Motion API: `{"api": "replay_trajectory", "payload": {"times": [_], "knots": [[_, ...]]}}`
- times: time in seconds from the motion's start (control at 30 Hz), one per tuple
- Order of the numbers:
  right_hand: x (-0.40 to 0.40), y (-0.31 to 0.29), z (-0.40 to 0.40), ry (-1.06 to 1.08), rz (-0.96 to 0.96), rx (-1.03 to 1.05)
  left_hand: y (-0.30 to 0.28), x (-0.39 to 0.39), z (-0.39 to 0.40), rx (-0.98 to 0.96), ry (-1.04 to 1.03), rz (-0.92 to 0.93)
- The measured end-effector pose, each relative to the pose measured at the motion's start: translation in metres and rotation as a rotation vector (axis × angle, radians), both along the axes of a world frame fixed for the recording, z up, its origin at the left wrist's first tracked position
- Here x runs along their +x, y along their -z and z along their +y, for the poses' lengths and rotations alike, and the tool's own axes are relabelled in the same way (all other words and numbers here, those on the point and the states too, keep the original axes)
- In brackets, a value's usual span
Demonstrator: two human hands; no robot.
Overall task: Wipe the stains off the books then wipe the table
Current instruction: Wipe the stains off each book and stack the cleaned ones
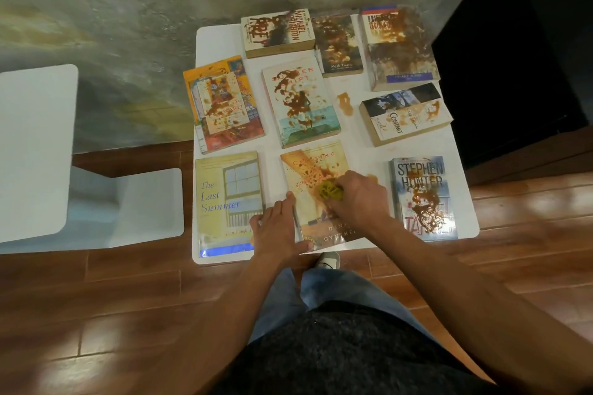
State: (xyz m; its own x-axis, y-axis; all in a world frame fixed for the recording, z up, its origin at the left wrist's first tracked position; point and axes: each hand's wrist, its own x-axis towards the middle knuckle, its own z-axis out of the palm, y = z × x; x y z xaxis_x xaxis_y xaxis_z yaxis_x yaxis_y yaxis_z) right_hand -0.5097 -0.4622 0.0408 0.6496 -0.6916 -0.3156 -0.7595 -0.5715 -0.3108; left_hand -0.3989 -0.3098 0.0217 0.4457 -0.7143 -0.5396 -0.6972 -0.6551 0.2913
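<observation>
At lower centre, the flat left hand (278, 228) steadies the stained book (316, 196) so the right hand (359, 199), clutching a yellow cloth (330, 191), can scrub.

Right hand (359, 199) hides most of the cloth (330, 191) — book's title (316, 159) partly covered.

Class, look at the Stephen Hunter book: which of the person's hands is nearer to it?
Right. The right hand grips a yellow cloth on the middle book, just left of the Stephen Hunter book. The left hand rests further left.

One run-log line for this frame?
right hand: scrubbing Crossing book with yellow cloth | left hand: steadying book | other books: stained
</observation>
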Motion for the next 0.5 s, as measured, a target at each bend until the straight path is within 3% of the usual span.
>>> {"api": "replay_trajectory", "payload": {"times": [0.1,0.23,0.37,0.5], "knots": [[-0.011,0.002,0.004,-0.103,-0.001,0.024,0.001,0.0,0.001,0.005,0.003,0.002],[-0.008,0.002,-0.011,0.179,-0.005,0.035,0.0,0.0,0.0,0.004,0.01,0.009],[-0.011,0.002,0.002,-0.09,0.032,0.035,0.002,0.0,0.0,-0.007,0.0,0.011],[-0.013,0.003,-0.006,0.155,0.041,0.116,0.006,0.001,0.003,-0.023,-0.015,0.039]]}}
